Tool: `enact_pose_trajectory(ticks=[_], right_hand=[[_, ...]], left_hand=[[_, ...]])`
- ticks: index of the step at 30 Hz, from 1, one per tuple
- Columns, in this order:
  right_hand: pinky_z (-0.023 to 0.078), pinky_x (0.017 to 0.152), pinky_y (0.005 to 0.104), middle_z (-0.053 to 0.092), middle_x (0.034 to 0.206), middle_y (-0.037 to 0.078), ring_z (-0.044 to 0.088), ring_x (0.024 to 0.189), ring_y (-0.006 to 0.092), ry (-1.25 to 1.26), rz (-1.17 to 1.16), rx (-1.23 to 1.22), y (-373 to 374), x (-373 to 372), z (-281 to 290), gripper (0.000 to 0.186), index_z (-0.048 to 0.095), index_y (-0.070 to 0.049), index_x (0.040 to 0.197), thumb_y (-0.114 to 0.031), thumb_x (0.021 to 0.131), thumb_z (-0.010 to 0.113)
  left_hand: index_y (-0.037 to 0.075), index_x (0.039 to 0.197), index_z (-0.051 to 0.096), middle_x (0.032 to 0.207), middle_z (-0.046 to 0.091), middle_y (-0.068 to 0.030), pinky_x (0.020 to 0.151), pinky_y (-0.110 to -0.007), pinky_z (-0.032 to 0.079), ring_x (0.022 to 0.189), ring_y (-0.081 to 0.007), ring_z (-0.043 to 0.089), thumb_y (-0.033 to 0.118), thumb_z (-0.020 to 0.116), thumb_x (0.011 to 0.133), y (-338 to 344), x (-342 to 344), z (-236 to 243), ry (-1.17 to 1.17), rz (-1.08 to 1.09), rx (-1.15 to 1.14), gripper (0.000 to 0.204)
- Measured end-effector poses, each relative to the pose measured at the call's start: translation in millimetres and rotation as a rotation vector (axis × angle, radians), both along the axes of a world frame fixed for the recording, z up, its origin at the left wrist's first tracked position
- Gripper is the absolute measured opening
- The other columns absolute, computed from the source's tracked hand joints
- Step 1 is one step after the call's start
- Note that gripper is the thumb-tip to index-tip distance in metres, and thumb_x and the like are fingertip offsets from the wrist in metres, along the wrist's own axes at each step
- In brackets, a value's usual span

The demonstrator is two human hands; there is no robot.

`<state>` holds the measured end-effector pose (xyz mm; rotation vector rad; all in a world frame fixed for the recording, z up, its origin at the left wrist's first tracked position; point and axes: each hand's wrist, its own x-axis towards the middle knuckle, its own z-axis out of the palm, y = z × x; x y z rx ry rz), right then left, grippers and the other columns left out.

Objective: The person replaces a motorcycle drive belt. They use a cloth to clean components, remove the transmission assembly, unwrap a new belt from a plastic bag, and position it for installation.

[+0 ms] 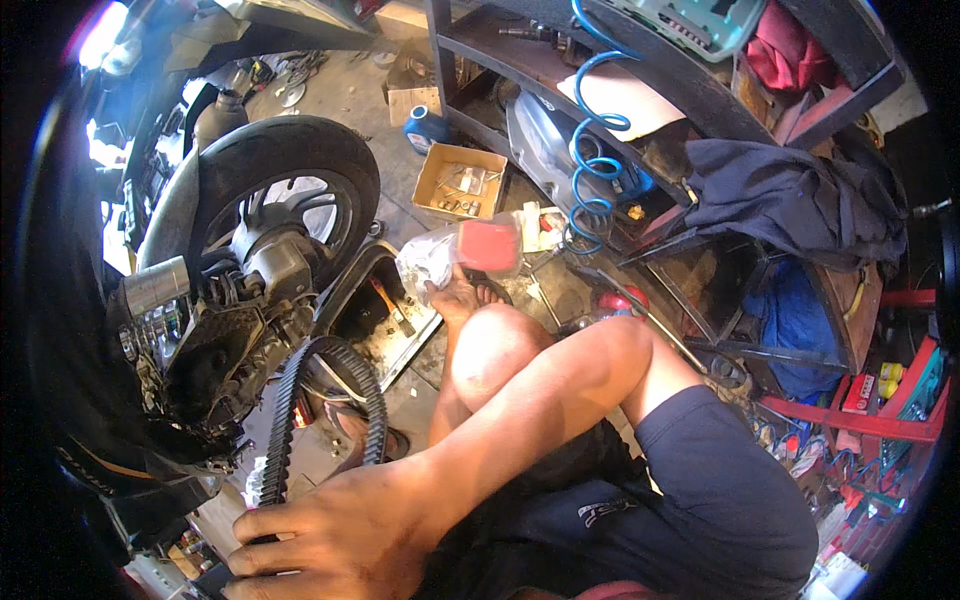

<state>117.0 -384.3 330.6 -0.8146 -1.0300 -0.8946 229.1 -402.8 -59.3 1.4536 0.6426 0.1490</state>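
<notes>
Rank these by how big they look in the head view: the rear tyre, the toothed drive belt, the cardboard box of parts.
1. rear tyre
2. toothed drive belt, though it lies nearer the camera
3. cardboard box of parts, farther off, so its smallness is unsure

Your left hand [320, 540] closes over the lower end of the toothed drive belt [300, 400], so that stretch of belt is hidden under your fingers. Your right hand is out of sight behind your raised knee [500, 345]. The red-and-clear packet [465, 250] above the knee is smeared by motion; its contents cannot be told. The small parts in the cardboard box [460, 180] are too tiny to identify.
</notes>
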Motion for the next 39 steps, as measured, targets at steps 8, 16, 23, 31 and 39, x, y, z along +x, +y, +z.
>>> enact_pose_trajectory(ticks=[8,16,23,31,39], right_hand=[[0.051,0.086,0.0358,0.064,0.114,0.007,0.065,0.098,0.0179,0.028,0.108,-0.18,-20,21,-11,0.036,0.058,-0.01,0.136,-0.018,0.104,0.044],[0.051,0.09,0.0387,0.062,0.113,0.009,0.064,0.097,0.022,-0.049,0.103,-0.328,-23,33,-17,0.039,0.056,-0.006,0.135,-0.021,0.099,0.05],[0.053,0.087,0.0357,0.062,0.111,0.005,0.064,0.095,0.0186,0.017,0.005,-0.335,-23,39,-25,0.037,0.056,-0.01,0.137,-0.016,0.101,0.051],[0.055,0.084,0.0367,0.067,0.107,0.009,0.068,0.094,0.023,0.091,0.041,-0.26,-10,44,-24,0.035,0.063,-0.007,0.129,-0.015,0.097,0.056],[0.048,0.1,0.0484,0.06,0.128,0.019,0.06,0.117,0.0346,-0.011,-0.042,-0.866,-44,94,-24,0.065,0.052,0.003,0.142,-0.039,0.092,0.059]], left_hand=[[0.005,0.142,0.047,0.14,0.048,-0.0179,0.108,-0.052,0.042,0.13,-0.0373,0.048,0.014,0.058,0.092,-34,13,-22,-0.074,-0.25,0.311,0.052],[0.008,0.14,0.049,0.138,0.047,-0.0186,0.108,-0.054,0.04,0.131,-0.0395,0.045,0.009,0.06,0.088,-52,11,-69,-0.159,-0.535,0.946,0.053],[0.014,0.148,0.039,0.149,0.038,-0.0184,0.115,-0.051,0.033,0.14,-0.0383,0.038,0.018,0.07,0.086,-63,52,-52,0.111,-0.973,1.149,0.07],[0.013,0.152,0.031,0.154,0.033,-0.0183,0.117,-0.051,0.03,0.143,-0.0379,0.035,0.021,0.076,0.082,-51,54,-39,-0.098,-0.614,0.734,0.083],[0.013,0.155,0.024,0.158,0.028,-0.0183,0.12,-0.051,0.026,0.145,-0.0375,0.033,0.024,0.082,0.078,30,-19,68,-0.427,-0.152,0.079,0.097]])
